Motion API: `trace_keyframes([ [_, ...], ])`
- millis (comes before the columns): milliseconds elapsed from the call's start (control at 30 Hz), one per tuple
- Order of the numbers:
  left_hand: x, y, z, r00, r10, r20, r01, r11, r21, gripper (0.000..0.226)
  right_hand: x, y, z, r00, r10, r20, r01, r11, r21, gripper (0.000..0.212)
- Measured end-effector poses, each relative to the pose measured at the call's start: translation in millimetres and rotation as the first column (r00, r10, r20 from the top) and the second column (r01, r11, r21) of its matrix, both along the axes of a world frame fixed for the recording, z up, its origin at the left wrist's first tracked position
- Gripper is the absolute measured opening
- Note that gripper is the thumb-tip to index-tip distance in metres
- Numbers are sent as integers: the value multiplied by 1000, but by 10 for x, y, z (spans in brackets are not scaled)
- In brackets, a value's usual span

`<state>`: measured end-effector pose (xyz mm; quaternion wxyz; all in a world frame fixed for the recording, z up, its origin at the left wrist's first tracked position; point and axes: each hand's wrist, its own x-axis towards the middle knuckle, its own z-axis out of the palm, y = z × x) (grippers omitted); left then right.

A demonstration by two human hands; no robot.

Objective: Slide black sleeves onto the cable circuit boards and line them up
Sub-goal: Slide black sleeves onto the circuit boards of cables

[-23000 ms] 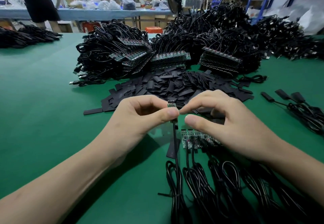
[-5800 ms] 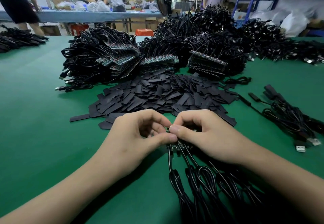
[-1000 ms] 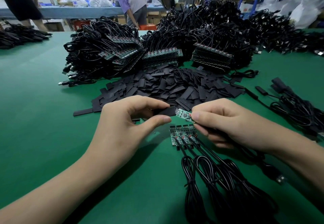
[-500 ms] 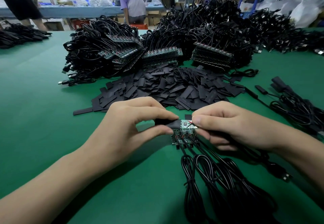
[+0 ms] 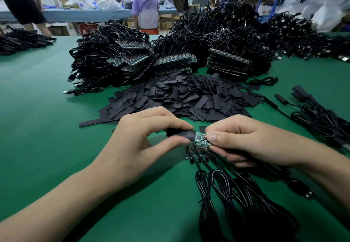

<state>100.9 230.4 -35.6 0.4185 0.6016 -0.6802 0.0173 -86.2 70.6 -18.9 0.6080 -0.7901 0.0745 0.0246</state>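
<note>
Two hands meet at the centre of the frame over a green table [image 5: 47, 128]. The left hand [image 5: 144, 143] pinches one black sleeve [image 5: 180, 134] between thumb and curled forefinger, its other fingers bent above. The right hand [image 5: 251, 143] pinches one circuit board [image 5: 200, 138] by its wired end, thumb on top, with the remaining fingers curled round the board's cable below. The sleeve's open end covers the board's left end, and the rest of the board shows green between the two thumbs. Just beneath lies a short row of bare boards [image 5: 190, 151], partly hidden by the hands, so their number cannot be told; their coiled cables [image 5: 227, 194] run to the lower right of the frame. Above the hands spreads one loose pile of flat sleeves [image 5: 189, 96], too many to count. Behind it, in the upper centre, stand three stacks of boards [image 5: 175, 63] among heaped black cable. At the right edge lie several sleeved cables [image 5: 303, 97]. Three people stand at a far table in the upper left.
</note>
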Motion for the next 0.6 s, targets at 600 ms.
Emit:
trace_keyframes([
  [600, -55, 20, 44, 997, 37, 71, -30, 995, -94, 21, 33, 48, -22, 992, -74, 105, 92, 981, -171, 30],
])
